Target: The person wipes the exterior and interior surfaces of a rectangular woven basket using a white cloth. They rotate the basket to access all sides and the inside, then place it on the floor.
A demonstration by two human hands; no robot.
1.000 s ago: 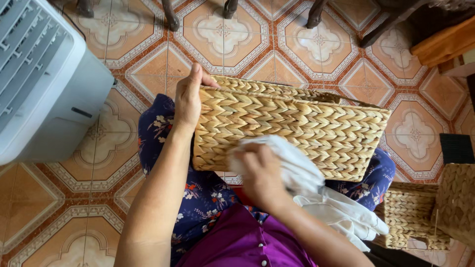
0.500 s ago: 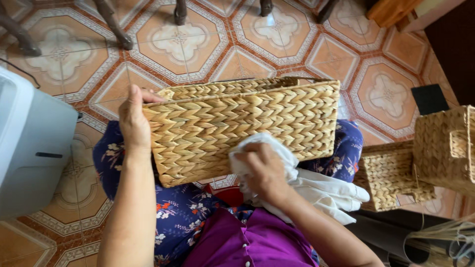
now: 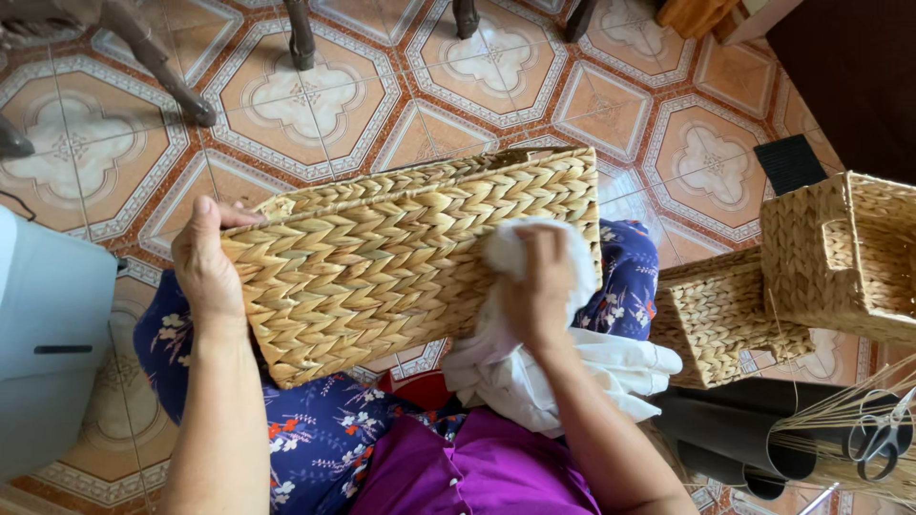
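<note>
Change: the woven basket (image 3: 410,262) has been tilted lower on the right; the white cloth (image 3: 534,334) has been moved up its side.
Basket: held across the lap.
Left hand (image 3: 205,267): closed around the basket's left edge.
Right hand (image 3: 539,286): closed on the cloth, pressed against the basket's right side.

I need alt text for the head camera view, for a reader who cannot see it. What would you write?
Seen from above, a seated person's left hand grips the end of a woven straw basket on their lap while the right hand presses a white cloth against its side. More woven baskets and scissors sit to the right on a patterned tile floor.
</note>
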